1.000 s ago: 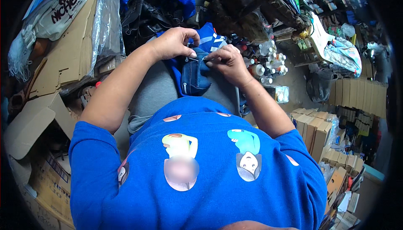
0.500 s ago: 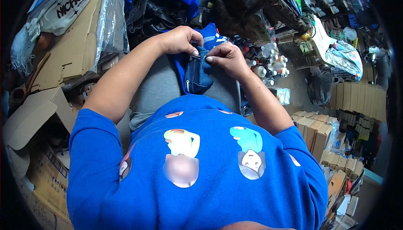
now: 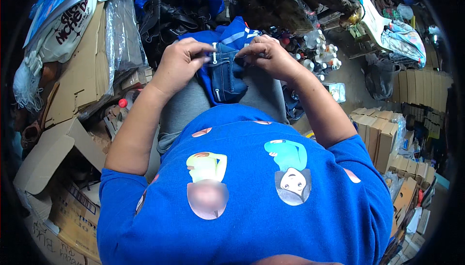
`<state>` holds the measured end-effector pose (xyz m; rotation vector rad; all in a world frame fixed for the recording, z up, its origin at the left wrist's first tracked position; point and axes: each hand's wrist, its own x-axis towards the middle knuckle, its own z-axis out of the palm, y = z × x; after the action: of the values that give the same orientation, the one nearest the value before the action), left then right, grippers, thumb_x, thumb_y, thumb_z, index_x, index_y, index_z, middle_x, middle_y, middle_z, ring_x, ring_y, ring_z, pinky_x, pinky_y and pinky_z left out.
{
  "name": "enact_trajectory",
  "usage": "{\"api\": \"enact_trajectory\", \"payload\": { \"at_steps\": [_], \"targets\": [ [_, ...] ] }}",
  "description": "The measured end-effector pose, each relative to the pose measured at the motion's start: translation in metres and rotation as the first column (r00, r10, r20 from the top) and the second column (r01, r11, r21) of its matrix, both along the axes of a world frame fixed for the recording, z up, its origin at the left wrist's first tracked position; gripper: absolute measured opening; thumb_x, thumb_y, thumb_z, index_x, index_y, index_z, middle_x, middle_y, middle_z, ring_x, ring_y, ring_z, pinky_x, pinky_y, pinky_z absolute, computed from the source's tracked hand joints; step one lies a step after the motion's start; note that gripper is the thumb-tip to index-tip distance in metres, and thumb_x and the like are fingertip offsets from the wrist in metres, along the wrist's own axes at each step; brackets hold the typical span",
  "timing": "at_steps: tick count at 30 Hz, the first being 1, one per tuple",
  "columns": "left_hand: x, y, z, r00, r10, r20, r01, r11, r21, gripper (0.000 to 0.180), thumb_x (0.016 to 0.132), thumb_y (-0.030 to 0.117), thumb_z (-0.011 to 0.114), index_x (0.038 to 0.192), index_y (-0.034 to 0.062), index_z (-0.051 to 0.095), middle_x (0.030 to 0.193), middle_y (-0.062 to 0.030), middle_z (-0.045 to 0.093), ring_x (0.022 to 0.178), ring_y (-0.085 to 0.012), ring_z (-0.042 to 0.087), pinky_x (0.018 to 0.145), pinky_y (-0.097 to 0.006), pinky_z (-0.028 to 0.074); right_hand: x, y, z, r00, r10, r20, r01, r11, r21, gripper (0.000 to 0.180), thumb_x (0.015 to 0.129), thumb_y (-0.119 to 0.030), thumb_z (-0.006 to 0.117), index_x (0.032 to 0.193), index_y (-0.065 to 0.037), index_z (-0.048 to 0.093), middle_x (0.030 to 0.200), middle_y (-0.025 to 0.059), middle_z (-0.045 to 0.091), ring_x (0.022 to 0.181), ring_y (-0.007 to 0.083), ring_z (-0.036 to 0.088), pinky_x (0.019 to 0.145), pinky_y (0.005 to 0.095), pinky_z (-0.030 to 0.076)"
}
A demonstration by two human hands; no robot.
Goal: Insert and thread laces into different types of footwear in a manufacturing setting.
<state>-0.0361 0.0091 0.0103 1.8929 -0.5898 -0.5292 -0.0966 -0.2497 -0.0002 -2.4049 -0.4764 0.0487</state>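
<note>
A dark blue denim shoe upper [image 3: 231, 78] with pale stitching and white lace loops lies over my lap, on a bright blue cloth [image 3: 206, 82]. My right hand [image 3: 271, 58] pinches its upper right edge between thumb and fingers. At its left side is my left hand [image 3: 181, 65], the thumb and forefinger parted beside the upper white lace loop. Those left fingertips are slightly blurred, and any thread between them is too fine to make out. A thin pale line of thread crosses the denim between the two hands.
Flattened cardboard [image 3: 80, 71] and an opened carton [image 3: 48, 158] stand on the left. Black shoes or leather pieces [image 3: 167, 15] are heaped ahead. White-capped bottles [image 3: 322, 54] cluster beyond my right hand. Stacked cardboard boxes [image 3: 378, 132] fill the right side.
My left hand has moved left and down off the denim, and its fingers have parted. The right hand still pinches the edge. More of the denim and its upper lace loop now shows.
</note>
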Motion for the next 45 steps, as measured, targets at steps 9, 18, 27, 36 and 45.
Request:
{"api": "enact_trajectory", "payload": {
  "at_steps": [9,18,27,36,45],
  "targets": [
    [0.003,-0.006,-0.008,0.956,-0.039,0.289,0.014,0.996,0.086,0.018,0.070,0.004,0.074,0.087,0.0112,0.075,0.074,-0.0063,0.055,0.071,-0.0207,0.057,0.066,-0.032,0.046,0.010,-0.004,-0.004,0.986,0.032,-0.164,-0.021,0.998,0.065,0.018,0.080,-0.007,0.065,0.095,-0.014,0.072,0.087,0.0021,0.060,0.092,0.0194,0.052,0.089,0.0336,0.039],
    [0.003,-0.009,-0.005,0.912,-0.124,0.392,0.072,0.987,0.146,0.019,0.072,0.001,0.072,0.089,0.0094,0.073,0.076,-0.0073,0.050,0.072,-0.0210,0.054,0.066,-0.032,0.044,0.012,-0.003,-0.007,0.980,0.029,-0.199,-0.001,0.990,0.139,0.016,0.081,-0.008,0.067,0.095,-0.013,0.073,0.085,0.0013,0.061,0.089,0.0180,0.054,0.087,0.0326,0.041],
    [0.007,0.001,-0.015,0.883,-0.201,0.424,0.157,0.978,0.137,0.028,0.072,-0.001,0.068,0.094,0.0150,0.075,0.071,-0.0038,0.050,0.077,-0.0182,0.049,0.074,-0.029,0.040,0.008,-0.009,-0.017,0.990,0.051,-0.134,-0.025,0.982,0.188,0.020,0.078,-0.007,0.069,0.096,-0.012,0.075,0.080,0.0008,0.061,0.085,0.0156,0.055,0.082,0.0298,0.044],
    [0.035,-0.011,-0.026,0.957,-0.276,-0.095,0.272,0.961,-0.053,0.027,0.075,-0.004,0.064,0.096,0.0096,0.075,0.082,-0.0013,0.053,0.085,-0.0149,0.050,0.081,-0.027,0.041,0.016,-0.004,-0.020,0.980,0.072,-0.186,-0.018,0.961,0.277,0.018,0.078,-0.009,0.071,0.096,-0.012,0.075,0.083,0.0018,0.064,0.084,0.0150,0.057,0.080,0.0306,0.045],
    [0.012,0.003,-0.005,0.940,-0.237,0.247,0.203,0.967,0.155,0.032,0.073,-0.003,0.065,0.098,0.0162,0.075,0.082,-0.0042,0.055,0.082,-0.0190,0.054,0.077,-0.030,0.046,0.004,-0.004,0.006,0.952,-0.145,-0.269,0.232,0.916,0.326,0.021,0.082,-0.017,0.072,0.101,-0.007,0.072,0.088,0.0051,0.065,0.093,0.0166,0.060,0.084,0.0301,0.047]
  ]
}}
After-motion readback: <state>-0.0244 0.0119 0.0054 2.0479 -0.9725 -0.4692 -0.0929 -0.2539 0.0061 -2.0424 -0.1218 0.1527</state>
